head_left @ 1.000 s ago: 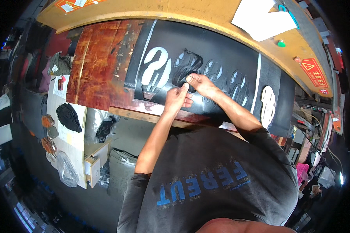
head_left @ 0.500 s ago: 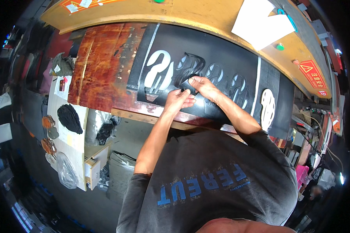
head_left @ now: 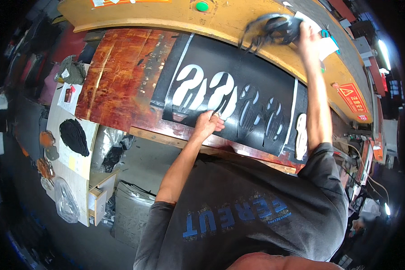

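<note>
A black sheet with several shoe-sole-shaped cut-outs lies on a red-brown worktop. My left hand rests on the sheet's near edge, fingers pressing it down beside a white cut-out hole. My right hand is raised far over the yellow-orange machine ledge, gripping a floppy black cut-out piece that dangles, blurred, to the left of the hand.
A green round button sits on the ledge. White papers lie near my right hand. A side table at left holds a black cut piece, papers and bags. A red warning sign is at right.
Both hands were together on the sheet, peeling a black piece. Now my right hand has lifted that piece up and away to the far right; a second white hole shows.
</note>
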Demonstrator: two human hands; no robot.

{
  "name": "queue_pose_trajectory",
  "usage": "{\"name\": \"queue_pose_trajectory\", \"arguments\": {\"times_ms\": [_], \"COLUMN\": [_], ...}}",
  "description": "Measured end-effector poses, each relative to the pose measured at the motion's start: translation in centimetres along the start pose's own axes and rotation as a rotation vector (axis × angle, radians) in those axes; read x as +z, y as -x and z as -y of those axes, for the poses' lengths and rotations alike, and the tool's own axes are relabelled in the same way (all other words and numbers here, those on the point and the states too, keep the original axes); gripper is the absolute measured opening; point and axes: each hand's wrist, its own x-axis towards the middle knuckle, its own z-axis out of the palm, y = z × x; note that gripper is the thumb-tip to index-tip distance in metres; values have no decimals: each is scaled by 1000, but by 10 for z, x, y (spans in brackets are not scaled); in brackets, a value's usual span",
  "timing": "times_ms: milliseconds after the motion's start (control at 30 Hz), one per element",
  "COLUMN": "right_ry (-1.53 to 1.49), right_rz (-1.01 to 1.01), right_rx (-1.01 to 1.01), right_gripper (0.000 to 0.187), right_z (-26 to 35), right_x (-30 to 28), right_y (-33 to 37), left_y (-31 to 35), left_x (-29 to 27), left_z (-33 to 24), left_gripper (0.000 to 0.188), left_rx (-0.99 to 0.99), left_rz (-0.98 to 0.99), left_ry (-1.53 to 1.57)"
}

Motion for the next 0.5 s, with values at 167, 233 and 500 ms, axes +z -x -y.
{"name": "queue_pose_trajectory", "arguments": {"times_ms": [167, 233, 500], "right_ry": [528, 723, 518], "right_rz": [-52, 32, 230], "right_rx": [-600, -565, -504], "right_gripper": [31, 31, 29], "right_z": [92, 111, 35], "right_x": [-47, -57, -57], "right_y": [-13, 3, 24], "left_y": [21, 43, 75], "left_x": [3, 5, 35], "left_z": [-16, -19, 2], "left_gripper": [29, 30, 47], "left_rx": [31, -12, -395], "left_rz": [-70, -110, 96], "left_ry": [-58, -76, 277]}}
